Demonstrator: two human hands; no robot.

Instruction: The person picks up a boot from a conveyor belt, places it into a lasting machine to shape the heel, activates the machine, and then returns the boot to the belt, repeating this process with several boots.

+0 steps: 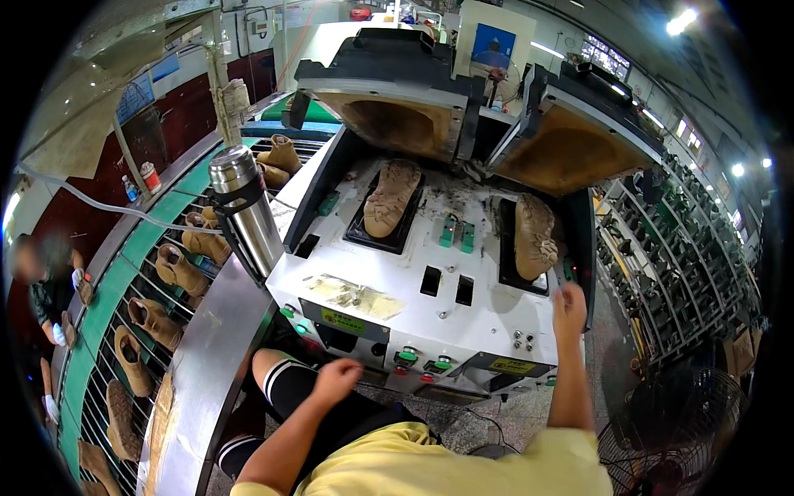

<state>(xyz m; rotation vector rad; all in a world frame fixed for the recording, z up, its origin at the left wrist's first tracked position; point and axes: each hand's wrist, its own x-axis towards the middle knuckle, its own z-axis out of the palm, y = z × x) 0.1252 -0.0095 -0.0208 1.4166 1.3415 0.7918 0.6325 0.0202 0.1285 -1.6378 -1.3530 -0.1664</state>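
A white two-station press [372,264] stands before me with both lids raised. On its left pad a tan shoe [392,198] rests sole up. Another tan shoe [533,238] lies sole up on the right pad. My left hand [337,381] is curled into a loose fist above my lap, near the press's front panel, with nothing visible in it. By the front right corner of the press top, just below the right shoe, is my right hand [568,304]. Its fingers are bent in and no held thing shows.
A steel flask [246,211] stands left of the press. Tan boots [155,324] line a wire rack beside a green conveyor belt [107,289]. A gloved co-worker [50,289] handles shoe parts at far left. Racks [674,248] and a floor fan [670,430] stand right.
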